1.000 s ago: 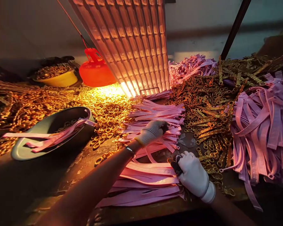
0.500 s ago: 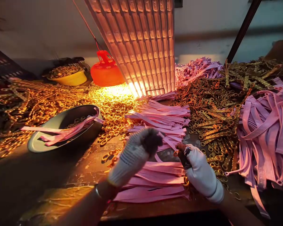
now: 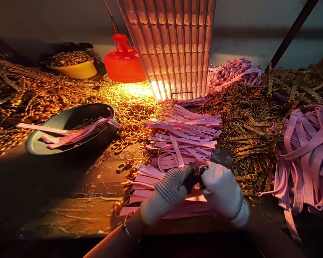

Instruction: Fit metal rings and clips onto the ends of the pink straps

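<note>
My left hand [image 3: 172, 191], in a dotted knit glove with dark fingertip covers, is closed near the front of the bench. Against its fingertips presses my right hand [image 3: 222, 190], in a white glove, also closed. A pink strap [image 3: 177, 150] runs down to the closed fingers, which hide its held part and any ring on it. Beneath and beyond my hands lie rows of pink straps [image 3: 190, 125], some with gold rings at their ends.
At left a dark oval bowl [image 3: 32, 143] holds straps and rings. Gold rings [image 3: 131, 118] are heaped under a red lamp [image 3: 125, 66]. A ribbed translucent panel [image 3: 172, 46] leans behind. Gold links [image 3: 244, 125] and a bundle of pink straps [image 3: 307, 150] lie right.
My hands have come together; they were apart with a strap stretched between them and a ring at the right fingers. The left hand has moved right and down. The camera view has shifted slightly.
</note>
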{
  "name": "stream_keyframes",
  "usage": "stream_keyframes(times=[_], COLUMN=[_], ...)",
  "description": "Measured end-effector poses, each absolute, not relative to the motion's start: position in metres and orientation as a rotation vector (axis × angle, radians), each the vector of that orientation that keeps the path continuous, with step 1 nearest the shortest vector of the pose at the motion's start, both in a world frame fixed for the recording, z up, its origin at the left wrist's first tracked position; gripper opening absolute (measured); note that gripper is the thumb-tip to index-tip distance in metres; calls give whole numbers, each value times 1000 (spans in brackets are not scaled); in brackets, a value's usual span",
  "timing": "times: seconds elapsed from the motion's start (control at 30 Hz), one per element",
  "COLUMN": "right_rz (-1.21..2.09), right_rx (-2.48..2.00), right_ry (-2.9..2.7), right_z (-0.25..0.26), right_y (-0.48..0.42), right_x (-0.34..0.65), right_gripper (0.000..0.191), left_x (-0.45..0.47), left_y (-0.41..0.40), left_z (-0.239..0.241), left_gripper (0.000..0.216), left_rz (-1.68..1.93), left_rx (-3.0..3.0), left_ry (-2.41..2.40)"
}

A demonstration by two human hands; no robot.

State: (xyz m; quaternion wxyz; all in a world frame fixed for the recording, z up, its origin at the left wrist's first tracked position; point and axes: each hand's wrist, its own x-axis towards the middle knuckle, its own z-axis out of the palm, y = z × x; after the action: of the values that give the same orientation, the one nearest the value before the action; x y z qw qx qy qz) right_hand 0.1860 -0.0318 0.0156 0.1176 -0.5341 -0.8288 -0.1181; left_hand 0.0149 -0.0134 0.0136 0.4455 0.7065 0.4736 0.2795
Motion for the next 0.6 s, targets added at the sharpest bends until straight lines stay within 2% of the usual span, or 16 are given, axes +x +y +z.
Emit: stream_keyframes(times=[0.13, 0.2, 0.33, 0.6], right_rz=[-245, -86, 219, 32], right_rx=[-1612, -1645, -1787, -1393], right_ry=[-2520, -2599, -2687, -2823], right_z=[20, 26, 32, 15], right_y=[-29, -27, -24, -25], right_x=[189, 193, 198, 199], right_gripper=[20, 14, 12, 16], left_x=[13, 13, 15, 24], left_y=[-6, -6, -11, -4], left_z=[8, 7, 4, 1], left_gripper=[20, 18, 20, 24], left_rz=[626, 663, 738, 706], left_rx=[1761, 1688, 1622, 1646], left_ry=[1152, 1224, 1237, 1115])
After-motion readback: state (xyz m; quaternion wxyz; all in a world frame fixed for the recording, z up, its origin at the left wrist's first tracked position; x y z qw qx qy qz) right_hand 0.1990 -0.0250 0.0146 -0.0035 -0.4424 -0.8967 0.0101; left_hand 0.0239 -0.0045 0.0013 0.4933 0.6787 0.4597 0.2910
